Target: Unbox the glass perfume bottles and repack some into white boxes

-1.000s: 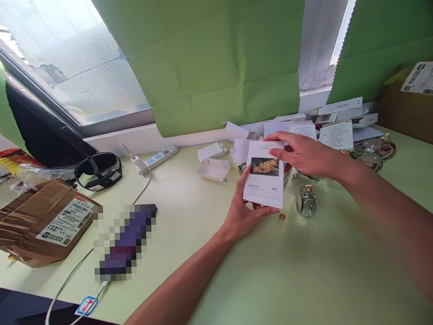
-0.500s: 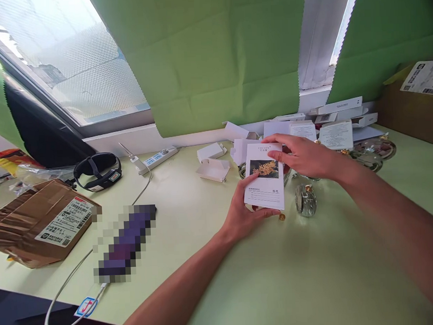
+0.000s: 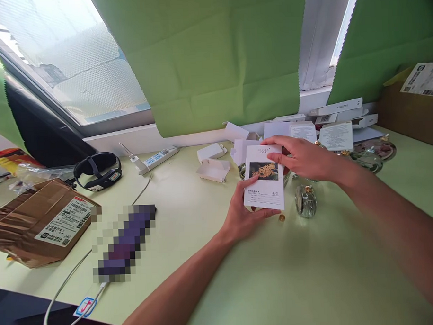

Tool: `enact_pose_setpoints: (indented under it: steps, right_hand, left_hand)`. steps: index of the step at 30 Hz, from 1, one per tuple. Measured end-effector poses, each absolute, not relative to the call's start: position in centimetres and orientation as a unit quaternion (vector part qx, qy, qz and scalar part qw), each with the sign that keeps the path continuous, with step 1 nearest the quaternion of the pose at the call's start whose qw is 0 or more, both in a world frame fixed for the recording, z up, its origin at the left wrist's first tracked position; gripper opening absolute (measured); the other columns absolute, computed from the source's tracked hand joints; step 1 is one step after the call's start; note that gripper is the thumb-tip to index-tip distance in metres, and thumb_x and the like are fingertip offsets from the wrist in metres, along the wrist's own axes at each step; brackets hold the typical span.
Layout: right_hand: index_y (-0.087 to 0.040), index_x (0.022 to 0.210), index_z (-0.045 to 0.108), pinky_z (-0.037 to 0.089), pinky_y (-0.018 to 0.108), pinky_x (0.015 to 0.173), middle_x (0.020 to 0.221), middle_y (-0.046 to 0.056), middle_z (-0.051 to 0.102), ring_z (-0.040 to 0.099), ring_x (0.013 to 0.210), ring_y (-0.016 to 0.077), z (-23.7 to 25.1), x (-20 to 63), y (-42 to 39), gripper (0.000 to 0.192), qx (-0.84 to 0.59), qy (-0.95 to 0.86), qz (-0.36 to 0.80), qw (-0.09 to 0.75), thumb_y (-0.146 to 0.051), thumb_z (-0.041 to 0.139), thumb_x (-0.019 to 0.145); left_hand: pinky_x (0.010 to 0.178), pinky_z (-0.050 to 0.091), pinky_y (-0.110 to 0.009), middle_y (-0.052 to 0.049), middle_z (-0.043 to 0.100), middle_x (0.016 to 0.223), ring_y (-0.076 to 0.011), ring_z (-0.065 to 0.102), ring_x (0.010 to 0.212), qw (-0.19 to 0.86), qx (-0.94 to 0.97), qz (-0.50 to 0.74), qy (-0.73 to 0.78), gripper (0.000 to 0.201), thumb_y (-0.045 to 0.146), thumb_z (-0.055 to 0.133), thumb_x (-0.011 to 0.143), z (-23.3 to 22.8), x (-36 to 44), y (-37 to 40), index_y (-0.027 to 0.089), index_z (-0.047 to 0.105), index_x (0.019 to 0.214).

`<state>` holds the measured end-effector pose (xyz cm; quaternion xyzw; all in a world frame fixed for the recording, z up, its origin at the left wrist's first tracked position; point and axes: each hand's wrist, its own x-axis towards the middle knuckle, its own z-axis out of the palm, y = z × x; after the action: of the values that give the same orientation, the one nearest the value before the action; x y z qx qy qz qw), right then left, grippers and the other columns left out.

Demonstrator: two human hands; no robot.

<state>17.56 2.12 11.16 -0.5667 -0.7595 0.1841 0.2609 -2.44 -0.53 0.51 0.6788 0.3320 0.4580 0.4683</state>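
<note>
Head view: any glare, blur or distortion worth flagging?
Head view: the window is blown out by daylight; a pixelated block masks something on the table; edges bow from the wide lens; the white box between left hand and right hand stays sharp.

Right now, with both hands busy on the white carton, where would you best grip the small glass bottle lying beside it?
The glass bottle lies beside the white flower-print carton held by the left hand and right hand. Probably pinch its rounded body across the two sides, coming from above and the open right: the gold neck looks narrow, and the carton crowds its left.
</note>
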Motion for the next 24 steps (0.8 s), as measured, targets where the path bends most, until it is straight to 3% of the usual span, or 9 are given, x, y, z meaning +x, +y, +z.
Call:
enact_pose_setpoints:
  steps: [5,12,18,24]
  right_hand:
    - [-0.028,0.132,0.053,0.052,0.032,0.067,0.112,0.006,0.069,0.068,0.070,0.0185,11.1,17.5,2.2,0.042,-0.563,-0.765,0.178,0.257,-0.041,0.044,0.093]
    - [-0.031,0.133,0.052,0.052,0.033,0.066,0.102,0.004,0.071,0.066,0.072,0.0189,11.6,18.9,2.1,0.043,-0.573,-0.745,0.240,0.245,-0.046,0.047,0.092]
    - [-0.031,0.131,0.053,0.050,0.038,0.084,0.128,0.005,0.062,0.062,0.101,0.0236,11.7,19.8,2.3,0.041,-0.549,-0.764,0.235,0.243,-0.047,0.044,0.095]
    - [-0.031,0.132,0.052,0.050,0.040,0.087,0.132,0.003,0.060,0.061,0.106,0.0240,11.6,19.9,2.4,0.042,-0.539,-0.777,0.215,0.244,-0.049,0.043,0.095]
  left_hand:
    - [0.079,0.050,-0.034,-0.006,0.058,0.119,-0.0218,0.058,0.102,0.475,0.672,0.454,0.341,0.077,0.034,0.086,0.063,0.4,-2.5,-0.5,0.031,0.044,0.128]
    - [0.071,0.049,-0.028,-0.008,0.053,0.129,-0.0204,0.056,0.097,0.457,0.723,0.408,0.319,0.077,0.038,0.078,0.073,0.4,-2.6,-0.2,0.038,0.040,0.140]
    - [0.085,0.048,-0.035,-0.007,0.053,0.130,-0.0207,0.056,0.098,0.394,0.781,0.384,0.297,0.074,0.040,0.072,0.079,0.2,-2.7,0.0,0.042,0.037,0.144]
    - [0.076,0.048,-0.029,-0.007,0.057,0.120,-0.0155,0.054,0.087,0.347,0.800,0.399,0.283,0.073,0.041,0.071,0.080,-0.1,-2.8,0.3,0.041,0.037,0.144]
